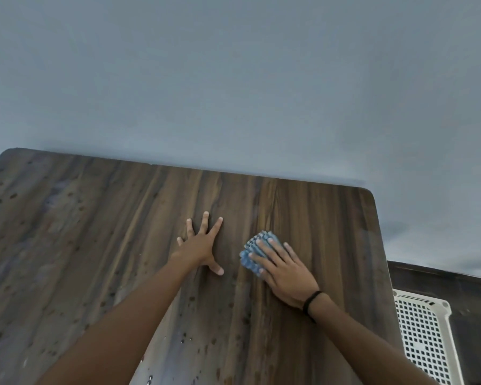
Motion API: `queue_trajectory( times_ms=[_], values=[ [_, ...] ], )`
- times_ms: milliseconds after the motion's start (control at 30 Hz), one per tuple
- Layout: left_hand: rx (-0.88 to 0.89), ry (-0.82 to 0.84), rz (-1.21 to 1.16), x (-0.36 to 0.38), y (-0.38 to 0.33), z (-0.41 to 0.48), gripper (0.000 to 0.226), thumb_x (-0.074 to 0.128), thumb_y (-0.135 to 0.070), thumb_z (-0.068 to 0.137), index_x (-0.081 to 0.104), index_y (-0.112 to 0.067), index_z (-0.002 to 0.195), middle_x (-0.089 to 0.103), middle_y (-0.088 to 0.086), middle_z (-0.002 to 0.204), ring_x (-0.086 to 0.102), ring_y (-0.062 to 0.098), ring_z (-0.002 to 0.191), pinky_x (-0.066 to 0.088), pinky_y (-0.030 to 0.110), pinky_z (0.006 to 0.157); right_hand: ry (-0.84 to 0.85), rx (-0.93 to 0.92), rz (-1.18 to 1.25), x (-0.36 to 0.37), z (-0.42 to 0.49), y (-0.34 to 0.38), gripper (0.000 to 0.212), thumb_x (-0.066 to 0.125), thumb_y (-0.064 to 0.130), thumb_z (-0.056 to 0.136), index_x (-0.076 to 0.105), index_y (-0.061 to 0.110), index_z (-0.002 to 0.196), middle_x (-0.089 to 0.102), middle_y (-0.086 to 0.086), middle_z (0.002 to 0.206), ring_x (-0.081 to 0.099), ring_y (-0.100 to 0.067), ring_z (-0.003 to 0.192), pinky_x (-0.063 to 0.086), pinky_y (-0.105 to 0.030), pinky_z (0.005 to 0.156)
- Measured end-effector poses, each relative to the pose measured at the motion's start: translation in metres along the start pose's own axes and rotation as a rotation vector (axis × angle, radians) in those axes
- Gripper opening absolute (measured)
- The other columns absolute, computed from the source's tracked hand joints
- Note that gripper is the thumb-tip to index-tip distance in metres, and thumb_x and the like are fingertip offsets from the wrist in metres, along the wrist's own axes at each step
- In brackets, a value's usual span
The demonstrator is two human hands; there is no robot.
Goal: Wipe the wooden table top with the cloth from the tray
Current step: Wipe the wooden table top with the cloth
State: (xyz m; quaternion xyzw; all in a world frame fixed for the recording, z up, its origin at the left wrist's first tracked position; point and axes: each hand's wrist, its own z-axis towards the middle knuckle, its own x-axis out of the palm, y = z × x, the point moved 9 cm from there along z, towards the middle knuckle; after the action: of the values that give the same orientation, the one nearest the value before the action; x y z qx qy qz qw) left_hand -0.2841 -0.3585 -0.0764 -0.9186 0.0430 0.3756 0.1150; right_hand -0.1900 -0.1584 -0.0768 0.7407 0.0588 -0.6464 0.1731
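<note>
Your right hand (285,270) presses the blue cloth (254,250) flat on the surface (95,232); your left hand (202,245) rests spread just beside the cloth.

Table top (95,245): brown wood grain in long dark and tan streaks, with grey-blue washed patches towards the left of the frame and scattered dark specks. Cloth (252,250), centre right: blue, with a small pale-blue check pattern. Wall (233,79), upper frame: plain grey-blue, unpatterned. Tray (417,297), lower right: white, with a regular grid of square holes. Wristband (311,300): black, plain.
</note>
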Motion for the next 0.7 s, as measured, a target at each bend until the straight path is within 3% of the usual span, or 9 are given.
queue_trajectory(
  times_ms=[133,233,367,500,600,700],
  values=[
    [-0.011,0.015,-0.006,-0.001,-0.002,0.0,0.15,0.093,-0.046,0.059,-0.026,-0.044,0.151,-0.048,-0.005,0.151,-0.033,0.046,0.142,0.008,0.075,0.112,-0.036,0.311,0.089,-0.011,0.007,-0.025,0.059,0.014,0.045,0.104,0.005,0.033,0.161,-0.001,0.01,0.167,-0.003,-0.019,0.156,0.005,-0.051,0.126],
    [-0.005,0.013,-0.023,-0.002,-0.002,-0.003,0.15,0.094,-0.045,0.058,-0.025,-0.044,0.151,-0.048,-0.006,0.152,-0.033,0.046,0.142,0.008,0.075,0.112,0.006,0.095,0.028,0.0,0.001,0.008,0.059,0.021,0.044,0.105,0.012,0.03,0.162,0.009,0.007,0.169,0.003,-0.019,0.156,0.017,-0.054,0.124],
    [-0.004,0.009,-0.026,-0.003,-0.002,-0.003,0.151,0.094,-0.045,0.057,-0.025,-0.045,0.151,-0.047,-0.006,0.152,-0.032,0.046,0.142,0.009,0.075,0.111,-0.014,0.356,0.101,-0.004,-0.004,-0.016,0.059,0.012,0.047,0.103,0.002,0.037,0.16,-0.004,0.01,0.167,-0.01,-0.016,0.154,0.005,-0.054,0.125],
    [0.005,0.005,-0.019,-0.003,-0.002,-0.002,0.15,0.094,-0.047,0.057,-0.023,-0.044,0.152,-0.045,-0.005,0.154,-0.031,0.047,0.143,0.009,0.075,0.111,0.056,0.135,0.059,0.002,-0.005,0.013,0.055,0.017,0.048,0.105,0.004,0.047,0.158,-0.004,0.013,0.168,-0.008,-0.017,0.156,0.0,-0.052,0.125],
    [0.019,-0.01,-0.024,-0.003,0.0,-0.001,0.149,0.093,-0.049,0.057,-0.022,-0.043,0.153,-0.044,-0.005,0.155,-0.03,0.047,0.143,0.01,0.076,0.111,0.005,0.354,0.111,-0.005,-0.005,-0.01,0.057,0.008,0.05,0.101,0.004,0.046,0.158,-0.004,0.009,0.168,-0.009,-0.02,0.155,-0.001,-0.053,0.125],
    [0.027,-0.024,-0.018,-0.001,0.002,0.0,0.149,0.093,-0.052,0.056,-0.02,-0.043,0.153,-0.042,-0.005,0.156,-0.029,0.046,0.144,0.008,0.075,0.111,0.061,0.096,0.061,-0.002,-0.004,0.012,0.053,0.016,0.048,0.105,0.006,0.047,0.158,-0.001,0.011,0.169,-0.007,-0.017,0.156,-0.002,-0.051,0.125]
  ],
)
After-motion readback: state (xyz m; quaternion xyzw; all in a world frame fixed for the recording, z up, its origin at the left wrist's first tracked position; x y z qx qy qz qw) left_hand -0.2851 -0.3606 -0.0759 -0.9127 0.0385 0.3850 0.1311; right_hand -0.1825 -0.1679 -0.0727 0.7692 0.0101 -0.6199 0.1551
